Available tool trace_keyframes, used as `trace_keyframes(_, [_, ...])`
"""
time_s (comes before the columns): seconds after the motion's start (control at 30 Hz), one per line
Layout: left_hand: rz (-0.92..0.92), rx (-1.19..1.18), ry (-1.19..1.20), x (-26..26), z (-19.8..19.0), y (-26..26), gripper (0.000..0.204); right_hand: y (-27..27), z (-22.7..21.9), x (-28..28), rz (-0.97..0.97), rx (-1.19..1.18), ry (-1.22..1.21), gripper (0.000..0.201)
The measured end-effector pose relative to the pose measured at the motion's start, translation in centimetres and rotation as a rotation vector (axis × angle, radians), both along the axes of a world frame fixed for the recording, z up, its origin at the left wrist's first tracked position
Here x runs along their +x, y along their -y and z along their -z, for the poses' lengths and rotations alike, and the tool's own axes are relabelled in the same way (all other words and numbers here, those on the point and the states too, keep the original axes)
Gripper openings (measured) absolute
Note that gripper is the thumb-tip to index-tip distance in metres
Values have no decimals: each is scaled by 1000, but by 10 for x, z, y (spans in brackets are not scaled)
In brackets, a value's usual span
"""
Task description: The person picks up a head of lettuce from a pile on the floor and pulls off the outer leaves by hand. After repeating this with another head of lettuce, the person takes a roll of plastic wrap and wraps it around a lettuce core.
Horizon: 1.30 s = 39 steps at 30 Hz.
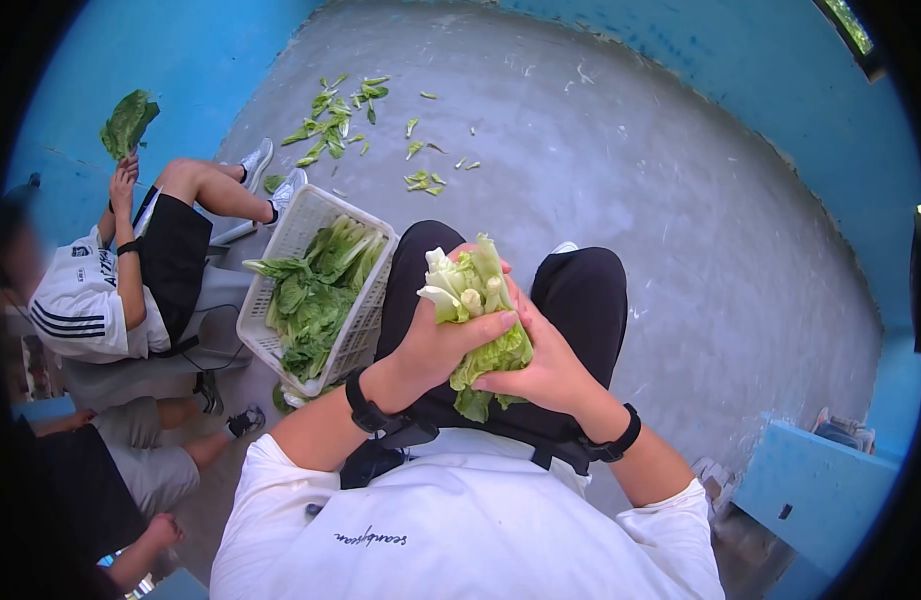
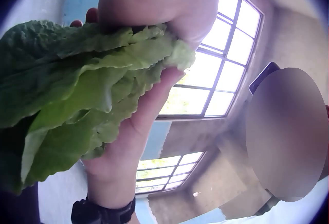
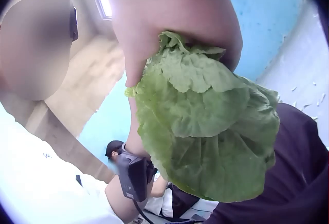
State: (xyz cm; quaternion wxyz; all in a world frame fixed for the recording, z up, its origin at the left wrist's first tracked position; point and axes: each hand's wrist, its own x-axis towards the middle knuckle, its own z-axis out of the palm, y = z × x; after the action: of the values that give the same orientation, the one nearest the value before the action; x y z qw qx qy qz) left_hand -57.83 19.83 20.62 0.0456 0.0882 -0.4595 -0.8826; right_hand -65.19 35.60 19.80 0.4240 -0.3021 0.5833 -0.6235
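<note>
A bunch of leafy greens with pale cut stem ends is held between both hands above the lap. My left hand grips its left side, thumb across the stems. My right hand grips the right side, its thumb lying over the leaves. In the left wrist view the leaves spread away from the hands. Broad overlapping leaves hang below the right hand in the right wrist view; its fingertips are partly hidden.
A white plastic basket of leafy greens stands left of the knees. Loose leaf pieces lie on the grey floor. A seated person at the left holds up a leaf. A blue box is at the lower right.
</note>
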Motion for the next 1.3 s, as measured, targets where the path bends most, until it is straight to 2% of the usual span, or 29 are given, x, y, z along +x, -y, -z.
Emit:
trace_keyframes(0.1, [3, -18, 26, 0, -5, -1, 52, -9, -12, -14, -223, 150, -96, 107])
trace_keyframes(0.2, [-10, -88, 39, -1, -8, 0, 50, -14, -11, -23, -10, -110, 6, 95])
trace_keyframes(0.27, [-13, -210, 5, -1, -4, -1, 49, -16, -22, -29, 133, -34, -10, 87])
trace_keyframes(0.33, [9, -391, -55, -2, 1, -1, 49, -11, -28, -25, 160, -42, 11, 94])
trace_keyframes(0.47, [2, -555, -28, 0, 1, -14, 52, 3, -38, -14, 69, -1, 59, 94])
trace_keyframes(0.6, [-116, -862, -180, -2, 3, -17, 83, 8, -33, -13, 40, 43, 130, 92])
trace_keyframes(0.67, [-60, -825, -113, 1, -3, -17, 97, 7, -39, -12, 54, 73, 228, 85])
trace_keyframes(0.77, [-7, -848, -57, 0, -9, -19, 113, 5, -22, -7, 159, 9, -105, 64])
trace_keyframes(0.87, [8, -902, -32, -2, -13, -19, 119, 6, -20, -4, 215, -40, 10, 46])
trace_keyframes(1.1, [30, -887, 103, -3, -21, -22, 126, 7, -19, -1, 280, -76, 25, 39])
trace_keyframes(1.2, [-51, -849, 25, -4, -8, -23, 126, 8, -15, -2, 301, -95, 29, 34])
trace_keyframes(1.3, [-34, -840, 67, -6, -14, -24, 127, 9, -15, -3, 316, -106, 66, 30])
